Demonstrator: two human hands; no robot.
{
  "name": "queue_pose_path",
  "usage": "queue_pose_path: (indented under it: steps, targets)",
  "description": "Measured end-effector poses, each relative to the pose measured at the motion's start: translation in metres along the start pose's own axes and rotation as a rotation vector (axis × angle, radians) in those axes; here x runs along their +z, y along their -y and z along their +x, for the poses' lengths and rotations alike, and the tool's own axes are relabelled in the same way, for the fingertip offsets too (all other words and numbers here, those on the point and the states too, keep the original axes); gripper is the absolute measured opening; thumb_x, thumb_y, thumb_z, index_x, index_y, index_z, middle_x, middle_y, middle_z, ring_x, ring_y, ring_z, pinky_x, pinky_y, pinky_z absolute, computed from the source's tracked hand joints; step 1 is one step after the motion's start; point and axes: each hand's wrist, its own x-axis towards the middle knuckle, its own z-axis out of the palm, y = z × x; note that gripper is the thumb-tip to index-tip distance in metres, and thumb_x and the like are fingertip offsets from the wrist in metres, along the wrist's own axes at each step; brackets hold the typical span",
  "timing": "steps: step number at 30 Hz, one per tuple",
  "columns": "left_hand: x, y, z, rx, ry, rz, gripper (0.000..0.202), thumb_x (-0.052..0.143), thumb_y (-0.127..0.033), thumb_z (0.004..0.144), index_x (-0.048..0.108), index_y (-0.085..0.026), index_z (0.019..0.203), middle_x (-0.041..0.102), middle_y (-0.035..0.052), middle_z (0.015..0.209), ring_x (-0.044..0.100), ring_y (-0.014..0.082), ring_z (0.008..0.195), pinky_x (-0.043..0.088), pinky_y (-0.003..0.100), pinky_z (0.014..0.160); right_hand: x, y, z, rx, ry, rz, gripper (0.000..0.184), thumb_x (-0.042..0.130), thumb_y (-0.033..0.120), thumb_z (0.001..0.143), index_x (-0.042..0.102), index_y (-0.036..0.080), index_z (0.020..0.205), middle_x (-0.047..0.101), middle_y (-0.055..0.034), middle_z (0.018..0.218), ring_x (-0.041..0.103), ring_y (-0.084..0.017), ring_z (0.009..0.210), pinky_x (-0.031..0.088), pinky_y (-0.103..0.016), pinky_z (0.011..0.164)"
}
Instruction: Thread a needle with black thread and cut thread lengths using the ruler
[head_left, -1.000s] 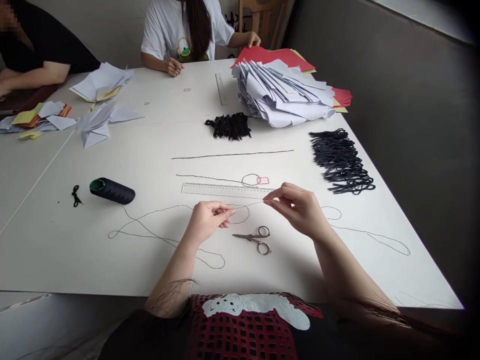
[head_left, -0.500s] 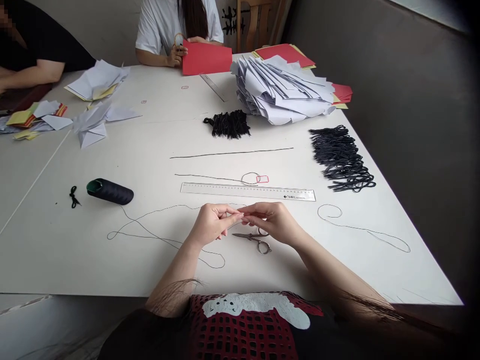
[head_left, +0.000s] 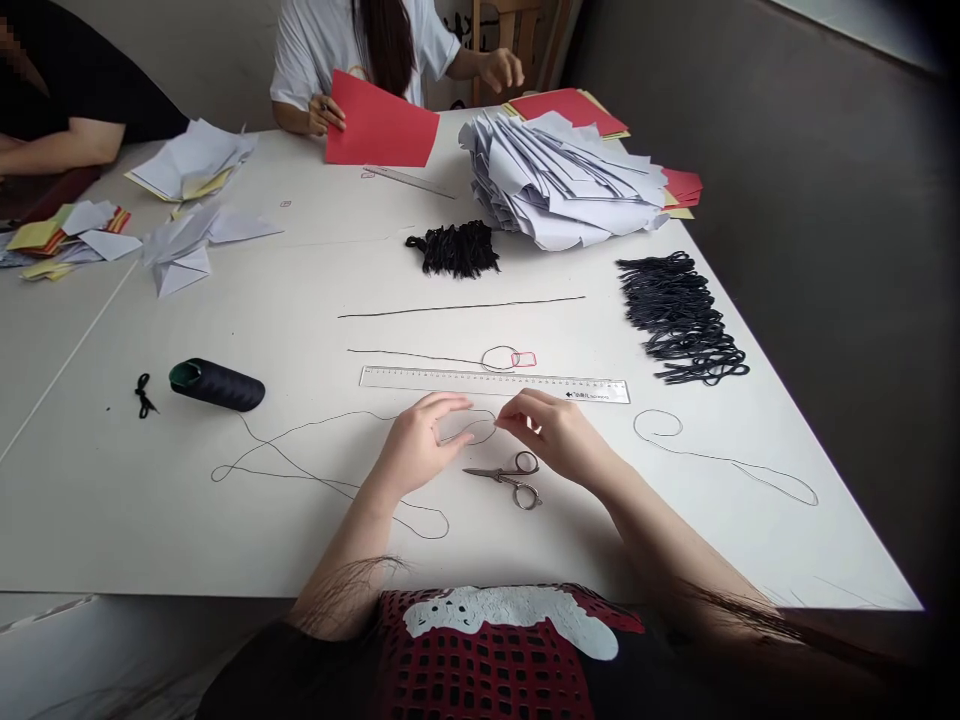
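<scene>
Left hand: the left hand point(head_left: 420, 442) is over the near middle of the counter point(head_left: 127, 510), thumb and fingers parted, released.
Right hand: the right hand point(head_left: 555, 432) has thumb and forefinger brought together at the edge of a small loop of thread, seemingly pinching it.
Thread: the dark thread point(head_left: 352, 413) runs from the spool in wide loops across the near left part of the counter, passes behind the left hand and curves into the gap between the two hands.
Spool: the black spool point(head_left: 223, 386) lies on its side to the left, its green core showing at the left end.
Scissors: the scissors point(head_left: 517, 476) lie just on the near side of the hands, blades toward the left.
Ruler: the clear ruler point(head_left: 480, 382) lies just beyond the hands.
Cords: a straight cord point(head_left: 461, 307) lies beyond the ruler; between them is a looped cord point(head_left: 412, 354), its ring overlapping a red mark point(head_left: 525, 359).
Bundles: a black bundle point(head_left: 457, 250) sits farther off, and a row of looped cords point(head_left: 682, 320) lies to the right.
Far side: a person there holds a red sheet point(head_left: 382, 120), left of the white paper pile point(head_left: 566, 180).
</scene>
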Motion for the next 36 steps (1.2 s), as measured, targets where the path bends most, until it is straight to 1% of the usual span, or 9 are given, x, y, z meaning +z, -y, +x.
queue_pose_path:
  steps: [1, 3, 6, 9, 15, 19, 25, 30, 36]
  targets:
    - [0.004, -0.001, -0.001, 0.0, 0.027, -0.041, 0.042, 0.071, -0.026, 0.079, 0.069, -0.028, 0.121, 0.061, 0.007, 0.137, 0.047, 0.0031, 0.044, 0.05, 0.025, 0.053, 0.001, 0.0, -0.001, -0.039, 0.023, -0.046, 0.014, 0.054, 0.022, 0.096, 0.063, 0.015, 0.088, 0.064, -0.0046, 0.081, 0.057, -0.012, 0.065, 0.046, -0.024, 0.06]
    - [0.013, -0.003, -0.002, -0.042, 0.109, -0.181, 0.049, 0.07, -0.024, 0.079, 0.065, -0.027, 0.128, 0.061, 0.0085, 0.137, 0.065, 0.0097, 0.057, 0.057, 0.027, 0.063, 0.004, 0.001, -0.002, -0.107, 0.071, -0.118, 0.015, 0.053, 0.021, 0.096, 0.063, 0.015, 0.088, 0.065, -0.0058, 0.082, 0.058, -0.013, 0.067, 0.046, -0.025, 0.06]
    - [0.023, -0.002, -0.002, -0.151, 0.138, -0.344, 0.029, 0.071, -0.028, 0.08, 0.075, -0.021, 0.109, 0.076, 0.0073, 0.101, 0.074, 0.0218, 0.081, 0.06, 0.033, 0.079, 0.006, 0.003, -0.004, -0.139, 0.104, -0.156, 0.019, 0.05, 0.023, 0.098, 0.063, 0.015, 0.088, 0.065, -0.0068, 0.082, 0.059, -0.014, 0.067, 0.045, -0.025, 0.059]
    - [0.025, 0.0, -0.002, -0.216, 0.086, -0.333, 0.02, 0.072, -0.036, 0.08, 0.078, -0.02, 0.09, 0.076, 0.0059, 0.079, 0.074, 0.0235, 0.076, 0.061, 0.035, 0.076, 0.006, 0.003, -0.004, -0.118, 0.103, -0.168, 0.019, 0.047, 0.023, 0.099, 0.063, 0.016, 0.09, 0.065, -0.007, 0.083, 0.059, -0.014, 0.067, 0.044, -0.025, 0.06]
    - [0.017, -0.003, 0.0, -0.228, 0.021, -0.27, 0.018, 0.07, -0.037, 0.081, 0.074, -0.019, 0.077, 0.072, 0.0041, 0.066, 0.072, 0.0205, 0.065, 0.06, 0.031, 0.066, -0.009, -0.006, 0.009, -0.128, 0.168, -0.202, 0.018, 0.05, 0.025, 0.099, 0.063, 0.015, 0.091, 0.065, -0.0069, 0.086, 0.059, -0.014, 0.069, 0.044, -0.025, 0.061]
    - [0.01, -0.006, 0.002, -0.319, -0.081, -0.38, 0.024, 0.072, -0.039, 0.079, 0.073, -0.015, 0.077, 0.069, 0.0038, 0.062, 0.069, 0.0168, 0.056, 0.058, 0.027, 0.057, -0.027, -0.023, 0.045, -0.107, 0.176, -0.419, 0.023, 0.045, 0.024, 0.101, 0.066, 0.015, 0.1, 0.066, -0.0088, 0.096, 0.058, -0.015, 0.071, 0.04, -0.027, 0.061]
    - [0.002, -0.004, 0.004, -0.376, -0.135, -0.441, 0.029, 0.074, -0.043, 0.078, 0.073, -0.014, 0.079, 0.067, 0.0027, 0.06, 0.066, 0.0138, 0.051, 0.057, 0.024, 0.054, -0.027, -0.039, 0.104, -0.229, 0.421, -0.763, 0.024, 0.045, 0.009, 0.096, 0.064, 0.014, 0.11, 0.062, -0.013, 0.104, 0.054, -0.019, 0.082, 0.029, -0.028, 0.058]
    - [0.001, -0.003, 0.003, -0.371, -0.128, -0.442, 0.029, 0.074, -0.043, 0.078, 0.073, -0.014, 0.08, 0.067, 0.0025, 0.06, 0.066, 0.0137, 0.052, 0.056, 0.024, 0.055, -0.014, -0.038, 0.116, -0.269, 0.51, -0.707, 0.026, 0.039, 0.003, 0.094, 0.062, 0.014, 0.1, 0.061, -0.0143, 0.105, 0.052, -0.022, 0.09, 0.033, -0.03, 0.067]
    - [0.003, -0.002, 0.002, -0.314, -0.117, -0.38, 0.029, 0.071, -0.045, 0.078, 0.073, -0.016, 0.078, 0.065, 0.0011, 0.059, 0.054, 0.01, 0.046, 0.044, 0.023, 0.046, -0.029, -0.046, 0.114, -0.04, 0.478, -0.53, 0.02, 0.039, 0.015, 0.098, 0.058, 0.014, 0.104, 0.061, -0.0144, 0.112, 0.058, -0.019, 0.089, 0.044, -0.029, 0.074]
